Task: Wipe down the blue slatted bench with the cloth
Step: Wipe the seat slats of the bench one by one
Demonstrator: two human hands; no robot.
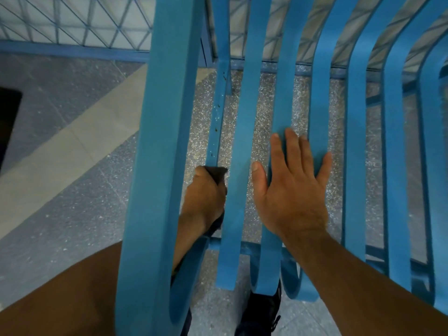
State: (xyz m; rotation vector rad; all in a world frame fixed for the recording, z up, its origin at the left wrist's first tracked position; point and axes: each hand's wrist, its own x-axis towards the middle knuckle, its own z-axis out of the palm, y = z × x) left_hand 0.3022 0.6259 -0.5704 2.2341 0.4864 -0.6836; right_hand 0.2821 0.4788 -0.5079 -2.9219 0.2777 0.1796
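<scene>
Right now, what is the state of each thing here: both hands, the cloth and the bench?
left hand: between the slats, grips the cloth.
right hand: flat, fingers spread, rests on the slats.
cloth: dark, bunched, against a thin bar.
bench: thin bar beyond the cloth bears brown specks.

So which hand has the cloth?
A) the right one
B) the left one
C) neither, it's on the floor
B: the left hand grips the dark cloth against a thin bar, while the right hand lies flat and bare on the blue bench.
</scene>
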